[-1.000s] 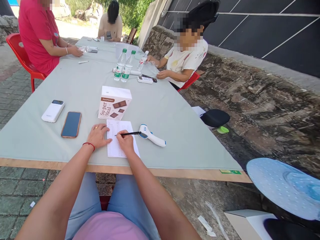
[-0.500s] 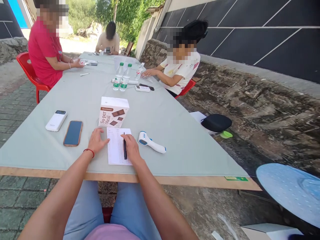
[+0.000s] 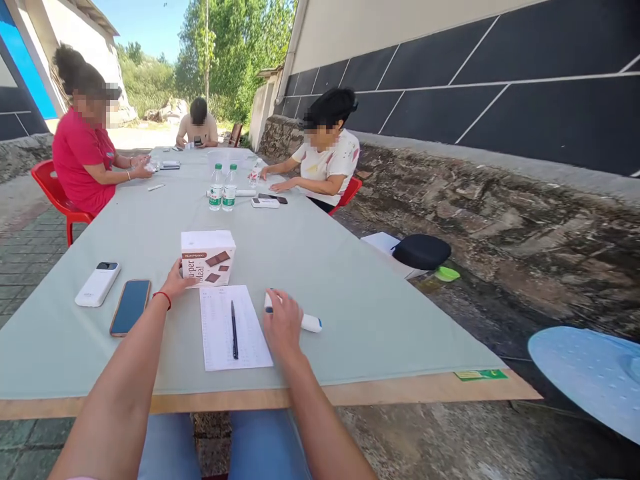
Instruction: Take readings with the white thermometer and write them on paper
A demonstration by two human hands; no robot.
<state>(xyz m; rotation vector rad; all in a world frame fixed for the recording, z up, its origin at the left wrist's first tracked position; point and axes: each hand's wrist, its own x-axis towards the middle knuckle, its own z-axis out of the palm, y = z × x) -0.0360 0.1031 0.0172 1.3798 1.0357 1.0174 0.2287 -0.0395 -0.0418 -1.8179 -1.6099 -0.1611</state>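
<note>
My left hand (image 3: pixel 176 281), with a red cord at the wrist, is closed round the lower left side of a white box (image 3: pixel 220 260) printed with chocolate pieces, its thumb across the front. The box stands upright on the table. My right hand (image 3: pixel 283 320) lies over a white and blue infrared thermometer (image 3: pixel 313 323), fingers curled on its head end; the handle end shows to the right. Between my hands a printed sheet of paper (image 3: pixel 215 333) lies flat with a black pen (image 3: pixel 235 333) on it.
Left of the box lie a white power bank (image 3: pixel 99 285) and a phone (image 3: pixel 131 307). Two water bottles (image 3: pixel 223 188) stand farther up the table (image 3: pixel 380 340). People sit at the left, the far end and the right. A blue hat (image 3: pixel 590 373) is at the right.
My right hand has let go of the pen, left it on the paper and moved right onto the thermometer. My left hand has gone from the paper's edge forward to the box.
</note>
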